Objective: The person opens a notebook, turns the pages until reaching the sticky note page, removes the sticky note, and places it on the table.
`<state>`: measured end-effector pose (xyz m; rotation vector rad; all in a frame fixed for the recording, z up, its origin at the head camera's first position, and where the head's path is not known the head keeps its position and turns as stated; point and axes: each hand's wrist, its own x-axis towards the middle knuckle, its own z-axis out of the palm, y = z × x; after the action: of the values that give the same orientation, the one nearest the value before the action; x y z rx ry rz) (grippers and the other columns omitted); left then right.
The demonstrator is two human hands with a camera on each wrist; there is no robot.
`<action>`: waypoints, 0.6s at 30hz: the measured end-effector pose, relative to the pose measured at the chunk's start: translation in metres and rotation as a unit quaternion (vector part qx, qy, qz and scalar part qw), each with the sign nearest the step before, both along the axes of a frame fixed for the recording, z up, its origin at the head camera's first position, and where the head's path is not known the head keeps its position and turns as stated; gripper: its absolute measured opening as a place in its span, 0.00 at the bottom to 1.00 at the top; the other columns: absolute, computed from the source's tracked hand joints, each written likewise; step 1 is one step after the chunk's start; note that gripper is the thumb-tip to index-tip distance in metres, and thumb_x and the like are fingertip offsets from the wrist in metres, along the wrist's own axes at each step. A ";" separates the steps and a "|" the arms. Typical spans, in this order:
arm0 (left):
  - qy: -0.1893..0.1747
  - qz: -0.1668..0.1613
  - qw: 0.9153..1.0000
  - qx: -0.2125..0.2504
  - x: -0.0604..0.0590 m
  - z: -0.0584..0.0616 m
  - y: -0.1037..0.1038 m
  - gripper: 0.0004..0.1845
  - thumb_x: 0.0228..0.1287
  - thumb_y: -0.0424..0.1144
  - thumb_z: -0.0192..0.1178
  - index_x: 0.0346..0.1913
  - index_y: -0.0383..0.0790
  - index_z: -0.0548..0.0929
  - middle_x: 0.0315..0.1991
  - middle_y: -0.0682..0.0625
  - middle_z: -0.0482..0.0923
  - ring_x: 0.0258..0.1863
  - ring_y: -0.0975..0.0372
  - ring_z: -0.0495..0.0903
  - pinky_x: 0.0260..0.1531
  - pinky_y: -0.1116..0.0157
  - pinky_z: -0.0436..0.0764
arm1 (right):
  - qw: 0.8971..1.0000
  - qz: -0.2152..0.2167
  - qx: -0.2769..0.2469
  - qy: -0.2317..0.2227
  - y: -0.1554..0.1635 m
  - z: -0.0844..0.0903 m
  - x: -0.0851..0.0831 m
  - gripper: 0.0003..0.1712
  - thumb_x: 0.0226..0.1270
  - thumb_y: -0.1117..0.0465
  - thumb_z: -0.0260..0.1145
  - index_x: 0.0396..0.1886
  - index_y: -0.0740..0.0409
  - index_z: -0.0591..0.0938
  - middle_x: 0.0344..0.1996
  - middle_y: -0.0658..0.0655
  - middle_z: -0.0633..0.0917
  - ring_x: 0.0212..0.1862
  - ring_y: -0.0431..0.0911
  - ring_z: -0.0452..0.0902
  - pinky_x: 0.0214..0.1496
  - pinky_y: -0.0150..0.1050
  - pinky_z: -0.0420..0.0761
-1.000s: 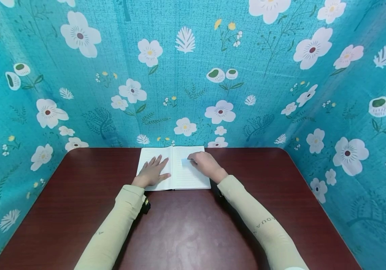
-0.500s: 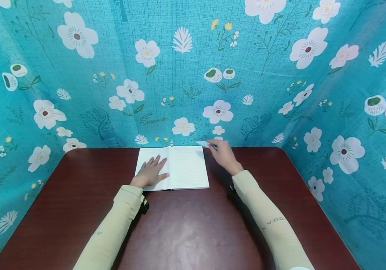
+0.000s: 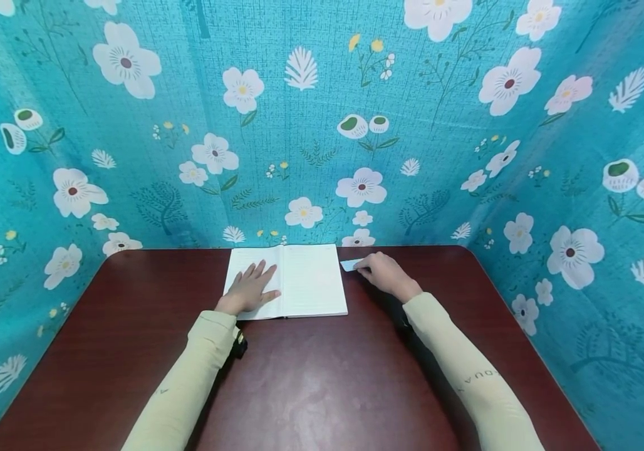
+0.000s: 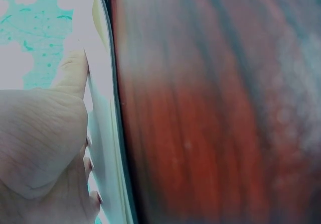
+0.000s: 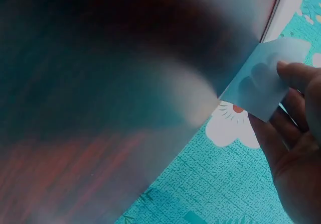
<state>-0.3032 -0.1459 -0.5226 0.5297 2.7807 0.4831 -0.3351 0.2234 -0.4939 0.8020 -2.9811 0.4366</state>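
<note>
The right hand (image 3: 386,274) pinches a small pale blue slip (image 3: 351,264) just right of the open notebook (image 3: 311,282), at frame centre. The left hand (image 3: 251,288) lies flat, fingers spread, on its left page.

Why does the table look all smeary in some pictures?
Right wrist view: the table is a dark blur, very close; only the pale slip in the right hand is fairly sharp. Left wrist view: the wood streaks softly. Head view: sharp, though the backdrop bends.
</note>
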 end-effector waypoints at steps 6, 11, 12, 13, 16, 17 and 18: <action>0.002 -0.002 1.000 0.005 -0.001 -0.005 0.000 0.40 0.79 0.57 0.48 0.83 0.46 0.47 0.83 0.38 0.36 0.81 0.40 0.35 0.75 0.35 0.39 | 0.999 0.019 0.027 -0.010 0.000 -0.005 0.007 0.13 0.68 0.67 0.70 0.51 0.55 0.90 0.44 0.55 0.91 0.47 0.46 0.88 0.52 0.45 0.86; 0.000 0.000 1.000 0.010 0.001 -0.004 -0.001 0.41 0.79 0.57 0.49 0.83 0.46 0.47 0.83 0.38 0.36 0.81 0.40 0.35 0.75 0.35 0.39 | 0.999 0.020 0.036 -0.023 0.000 -0.009 0.011 0.12 0.67 0.65 0.72 0.49 0.52 0.91 0.38 0.51 0.91 0.39 0.41 0.86 0.47 0.41 0.87; 0.000 0.000 1.000 0.011 0.001 -0.003 -0.001 0.41 0.79 0.57 0.49 0.83 0.45 0.47 0.83 0.38 0.36 0.81 0.40 0.35 0.75 0.35 0.38 | 0.999 0.020 0.036 -0.028 0.000 -0.009 0.012 0.11 0.67 0.64 0.72 0.47 0.51 0.91 0.36 0.50 0.91 0.38 0.40 0.84 0.46 0.41 0.87; -0.002 0.000 1.000 0.011 0.001 -0.002 -0.001 0.40 0.79 0.57 0.49 0.83 0.45 0.47 0.83 0.38 0.36 0.81 0.40 0.35 0.76 0.36 0.38 | 0.999 0.021 0.036 -0.031 0.000 -0.009 0.012 0.09 0.68 0.63 0.71 0.45 0.51 0.91 0.33 0.50 0.90 0.36 0.41 0.83 0.44 0.41 0.86; 0.001 -0.003 1.000 0.007 0.003 0.002 0.000 0.40 0.79 0.56 0.49 0.83 0.44 0.47 0.83 0.37 0.37 0.81 0.39 0.36 0.76 0.36 0.38 | 0.999 0.021 0.028 -0.035 -0.001 -0.008 0.012 0.11 0.68 0.61 0.71 0.49 0.54 0.90 0.38 0.53 0.91 0.42 0.45 0.86 0.49 0.43 0.87; 0.001 -0.003 1.000 0.006 0.004 0.003 0.000 0.40 0.79 0.57 0.49 0.83 0.44 0.47 0.83 0.37 0.37 0.81 0.39 0.36 0.76 0.36 0.39 | 0.999 0.017 0.024 -0.037 -0.001 -0.008 0.012 0.13 0.69 0.60 0.71 0.52 0.55 0.89 0.42 0.55 0.91 0.46 0.46 0.86 0.51 0.44 0.86; 0.003 -0.004 1.000 0.005 0.004 0.004 -0.001 0.40 0.79 0.56 0.49 0.83 0.44 0.48 0.83 0.36 0.37 0.81 0.39 0.36 0.76 0.36 0.39 | 0.999 0.014 0.018 -0.041 -0.001 -0.008 0.012 0.15 0.70 0.60 0.70 0.54 0.57 0.88 0.46 0.57 0.90 0.49 0.48 0.86 0.54 0.46 0.86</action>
<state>-0.2992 -0.1464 -0.5189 0.5458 2.7819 0.4954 -0.3228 0.2221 -0.5014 0.8492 -3.0660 0.4272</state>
